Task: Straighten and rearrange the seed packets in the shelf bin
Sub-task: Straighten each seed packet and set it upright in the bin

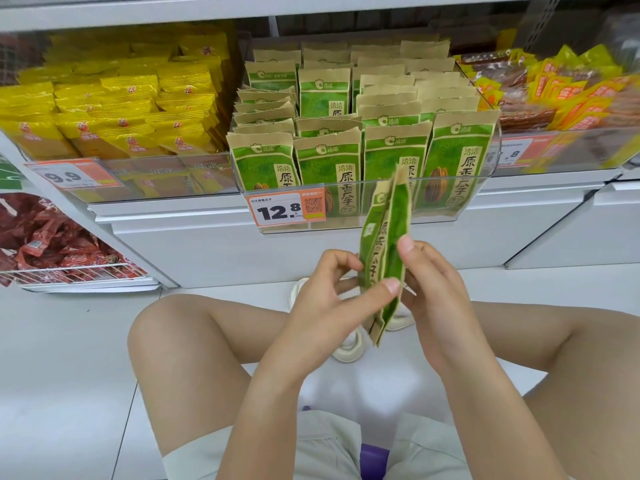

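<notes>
Two green-and-tan seed packets stand edge-on between my hands, below and in front of the bin. My left hand pinches them from the left, thumb across their lower part. My right hand holds them from the right, thumb near the middle. The clear plastic shelf bin holds several rows of the same green packets, upright and facing out; the rows at the back left lean and overlap.
An orange price tag 12.8 hangs on the bin's front. Yellow snack bags fill the left bin, orange-and-brown packs the right. Red packs lie in a wire basket low left. My bare knees and white shoes are below.
</notes>
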The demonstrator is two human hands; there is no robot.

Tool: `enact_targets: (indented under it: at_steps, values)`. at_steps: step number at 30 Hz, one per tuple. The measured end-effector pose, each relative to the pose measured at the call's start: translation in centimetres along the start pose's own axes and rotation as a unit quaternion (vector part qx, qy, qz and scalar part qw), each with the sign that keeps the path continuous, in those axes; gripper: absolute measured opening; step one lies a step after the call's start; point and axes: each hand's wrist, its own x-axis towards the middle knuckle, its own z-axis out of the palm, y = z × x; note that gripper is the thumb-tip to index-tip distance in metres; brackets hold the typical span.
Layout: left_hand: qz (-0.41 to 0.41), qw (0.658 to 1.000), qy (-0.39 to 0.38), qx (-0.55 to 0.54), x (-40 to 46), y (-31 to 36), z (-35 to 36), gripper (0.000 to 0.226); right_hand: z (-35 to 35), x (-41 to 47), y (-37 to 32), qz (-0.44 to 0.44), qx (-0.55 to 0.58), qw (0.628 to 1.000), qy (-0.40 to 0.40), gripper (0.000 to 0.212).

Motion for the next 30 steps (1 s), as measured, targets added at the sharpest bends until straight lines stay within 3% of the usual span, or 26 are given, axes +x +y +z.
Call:
enact_targets:
  at_steps: [4, 7, 11, 16, 21, 25, 30]
  values:
    - [0.007, 0.999, 0.019, 0.030, -0.1, 0.1, 0.4, 0.048, -0.6, 0.2, -0.1, 0.004, -0.001, 1.000, 0.027, 0.060]
    - [0.016, 0.999, 0.045, -0.010, 0.1, 0.4, 0.5, 0.043, -0.8, 0.1, -0.1, 0.019, -0.020, 1.000, -0.015, 0.057]
    - [0.038, 0.992, 0.101, -0.070, 0.3, 0.5, 0.2, 0.037, -0.8, 0.0, 0.0, 0.034, -0.039, 0.994, -0.097, 0.040]
    - [0.055, 0.989, 0.111, -0.084, 0.1, 0.9, 0.0, 0.030, -0.1, -0.4, 0.1, 0.002, -0.042, 0.992, -0.121, 0.023]
    - [0.057, 0.989, 0.106, -0.085, -0.1, 1.0, -0.2, 0.042, -0.4, -0.3, 0.2, -0.012, -0.060, 0.992, -0.111, 0.014]
    - [0.051, 0.989, 0.106, -0.085, -0.1, 1.1, -0.1, 0.030, -0.3, -0.2, 0.3, -0.013, -0.077, 0.992, -0.097, 0.011]
    - [0.040, 0.990, 0.106, -0.081, -0.2, 1.2, -0.4, 0.031, 0.1, -0.4, 0.1, -0.024, -0.083, 0.992, -0.086, 0.014]
